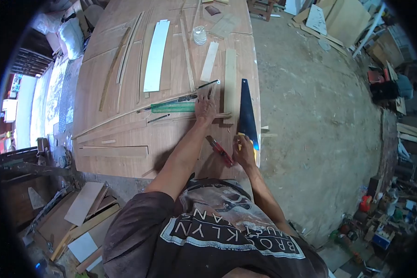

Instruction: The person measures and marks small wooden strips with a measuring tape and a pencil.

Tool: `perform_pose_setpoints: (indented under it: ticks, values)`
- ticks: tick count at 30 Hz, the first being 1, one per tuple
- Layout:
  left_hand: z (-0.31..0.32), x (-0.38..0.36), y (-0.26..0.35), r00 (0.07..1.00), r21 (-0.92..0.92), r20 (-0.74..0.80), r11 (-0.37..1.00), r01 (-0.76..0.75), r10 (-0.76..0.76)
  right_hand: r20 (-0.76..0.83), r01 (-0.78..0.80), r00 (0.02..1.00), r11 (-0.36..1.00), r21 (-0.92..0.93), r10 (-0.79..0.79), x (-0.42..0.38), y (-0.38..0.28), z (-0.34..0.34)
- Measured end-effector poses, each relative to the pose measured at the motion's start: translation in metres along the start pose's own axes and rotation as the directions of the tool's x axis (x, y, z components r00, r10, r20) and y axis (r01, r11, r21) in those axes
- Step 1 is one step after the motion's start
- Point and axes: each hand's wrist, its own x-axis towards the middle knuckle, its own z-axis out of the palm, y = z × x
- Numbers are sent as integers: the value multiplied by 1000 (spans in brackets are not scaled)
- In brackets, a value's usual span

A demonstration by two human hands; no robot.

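A white strip (156, 55) lies lengthwise on the plywood table (106, 106) in the upper middle of the frame, with a clear glass jar (199, 35) just to its right near the top edge. Offcut boards (81, 211) are piled on the floor at lower left. At the right edge, red and black gear (381, 83) sits on the dusty concrete floor (319, 129), with small clutter (380, 222) toward the lower right.

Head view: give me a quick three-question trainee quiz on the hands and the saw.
1. True or false: the right hand grips the handsaw at its handle.
2. Which hand presses thin wood strips onto the workbench: A left, B right?
3. What lies on the bench between the two forearms?

Key: 1 true. 2 A, the left hand. 3 A red-handled tool, exact type unclear.
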Motion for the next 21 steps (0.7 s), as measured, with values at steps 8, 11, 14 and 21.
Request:
perform_pose_setpoints:
  ticks: [8, 11, 14, 21]
  values:
    - [4, 9, -7, 978, -429, -117, 897, 105, -171, 39, -54, 998, 998, 31, 53, 24, 35, -28]
    - [-19, 3, -9, 987, -624, -60, 778, 78, -147, 74, -159, 985, 987, 4, 158, 34, 30, -39]
    - [-16, 4, -18, 967, -795, -164, 607, -13, -194, 37, -136, 990, 991, -5, 136, 39, 30, -36]
    - [-78, 2, -25, 988, -902, -45, 431, 23, -148, -89, -30, 995, 990, 136, 43, 47, -22, -17]
